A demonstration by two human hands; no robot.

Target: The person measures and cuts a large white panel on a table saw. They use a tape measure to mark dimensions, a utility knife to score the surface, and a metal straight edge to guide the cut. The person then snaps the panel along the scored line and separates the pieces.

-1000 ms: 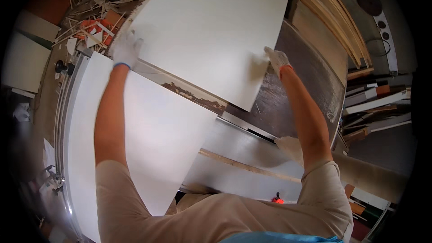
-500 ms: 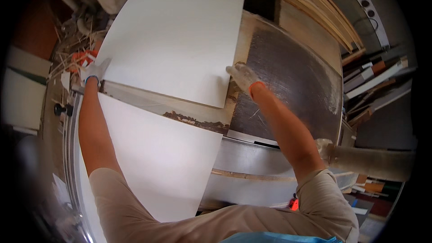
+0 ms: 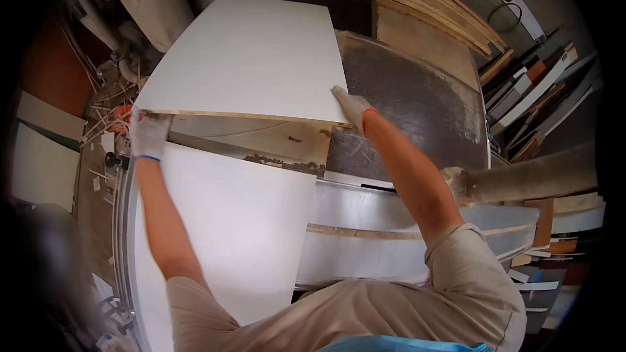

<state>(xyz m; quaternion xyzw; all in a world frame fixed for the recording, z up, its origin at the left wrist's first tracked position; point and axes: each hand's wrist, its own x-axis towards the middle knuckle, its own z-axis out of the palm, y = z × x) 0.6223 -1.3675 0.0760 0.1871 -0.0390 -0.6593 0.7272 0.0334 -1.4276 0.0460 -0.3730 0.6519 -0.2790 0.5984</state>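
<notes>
A large white board (image 3: 248, 58) lies across the far side of the work table, its near edge lifted so that the pale core shows. Wearing a light glove, my left hand (image 3: 150, 135) grips that board at its near left corner, the fingers partly under the edge. My right hand (image 3: 353, 107), gloved too, is closed on the board's right edge by the near right corner, thumb on top. A second white board (image 3: 222, 215) lies flat nearer to me, under my left forearm. Between the two boards a worn strip of table top (image 3: 241, 140) shows.
Right of the far board is a dark, scuffed table surface (image 3: 411, 111). A metal rail bed (image 3: 365, 254) crosses in front of me, and a thick grey beam (image 3: 535, 176) juts in at right. Wood strips (image 3: 430, 6) and stacked offcuts (image 3: 535, 91) stand beyond. Scraps (image 3: 107, 117) litter the left floor.
The far board's near edge has come up, baring its core. My left hand has shifted from the left side to the near left corner; my right hand now grips the right edge more firmly.
</notes>
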